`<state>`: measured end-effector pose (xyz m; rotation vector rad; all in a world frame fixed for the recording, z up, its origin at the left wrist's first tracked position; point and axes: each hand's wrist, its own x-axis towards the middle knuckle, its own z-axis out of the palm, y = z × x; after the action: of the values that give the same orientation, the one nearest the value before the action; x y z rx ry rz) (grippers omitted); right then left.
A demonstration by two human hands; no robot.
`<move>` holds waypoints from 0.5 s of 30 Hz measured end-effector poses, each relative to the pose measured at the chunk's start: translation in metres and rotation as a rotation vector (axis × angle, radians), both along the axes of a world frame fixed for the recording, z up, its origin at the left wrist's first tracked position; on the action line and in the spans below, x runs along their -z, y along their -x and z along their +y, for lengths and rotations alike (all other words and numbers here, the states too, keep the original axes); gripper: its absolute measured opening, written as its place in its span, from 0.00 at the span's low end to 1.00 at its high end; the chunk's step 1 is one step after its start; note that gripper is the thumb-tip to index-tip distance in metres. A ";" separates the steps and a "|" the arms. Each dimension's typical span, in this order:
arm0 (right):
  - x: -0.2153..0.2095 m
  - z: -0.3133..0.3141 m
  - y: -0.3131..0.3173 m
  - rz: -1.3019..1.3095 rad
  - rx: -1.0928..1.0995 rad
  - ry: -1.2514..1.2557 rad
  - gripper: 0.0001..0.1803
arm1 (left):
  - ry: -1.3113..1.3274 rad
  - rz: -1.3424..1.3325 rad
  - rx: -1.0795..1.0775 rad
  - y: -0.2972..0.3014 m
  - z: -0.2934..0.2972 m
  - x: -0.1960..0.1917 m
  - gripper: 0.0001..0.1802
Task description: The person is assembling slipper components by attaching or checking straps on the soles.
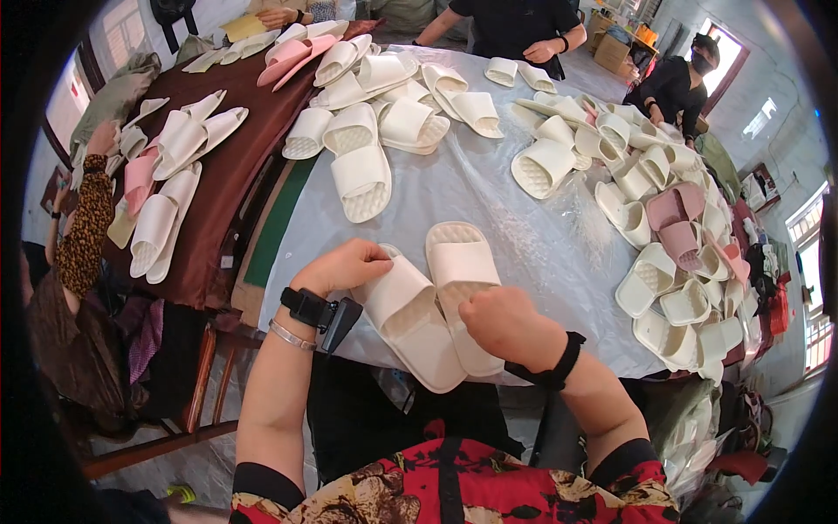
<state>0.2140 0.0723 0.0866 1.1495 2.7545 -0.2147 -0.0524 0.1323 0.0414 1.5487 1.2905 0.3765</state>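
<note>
In front of me at the table's near edge lie two cream slide slippers side by side, their soles textured with bumps. My left hand (pixel 351 265) is closed, its thumb and fingers pinching the toe-side edge of the left slipper (pixel 403 319). The right slipper (pixel 460 260) overlaps the left one at the heel end. My right hand (pixel 511 327) is curled into a fist at the right side of that slipper's strap; its fingertips are hidden. A black band sits on each wrist, with a dark device on the left one.
Loose cream slippers (pixel 360 179) are scattered beyond my hands on the plastic-covered table (pixel 436 196). At the right is a big heap of slippers (pixel 642 271), some pink. A brown-covered table (pixel 236 175) with more pairs stands left. Co-workers (pixel 515 31) are at the far side and left.
</note>
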 end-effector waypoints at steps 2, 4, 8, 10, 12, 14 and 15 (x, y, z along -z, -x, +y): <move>-0.002 0.000 0.003 -0.006 -0.028 0.001 0.04 | -0.027 0.008 0.016 0.000 0.000 0.001 0.18; -0.004 -0.001 0.004 -0.013 -0.059 0.005 0.05 | -0.054 0.003 0.023 0.000 -0.001 0.001 0.18; -0.004 -0.003 0.005 0.033 -0.047 0.024 0.05 | -0.026 0.006 -0.004 0.004 -0.003 0.005 0.18; 0.004 -0.002 0.005 0.045 -0.020 0.013 0.05 | -0.027 0.023 0.052 -0.001 0.000 0.002 0.17; 0.025 0.003 0.011 0.153 -0.037 -0.088 0.04 | -0.024 0.037 0.067 -0.006 -0.002 -0.003 0.17; 0.037 0.006 0.020 0.203 -0.040 -0.126 0.04 | -0.016 0.056 0.079 -0.009 -0.003 -0.004 0.17; 0.041 0.007 0.024 0.250 -0.041 -0.165 0.03 | 0.047 0.033 0.080 -0.010 -0.002 -0.004 0.16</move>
<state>0.1900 0.0797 0.0460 1.1749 3.0625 -0.1356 -0.0422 0.1303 0.0453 1.5671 1.2499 0.2686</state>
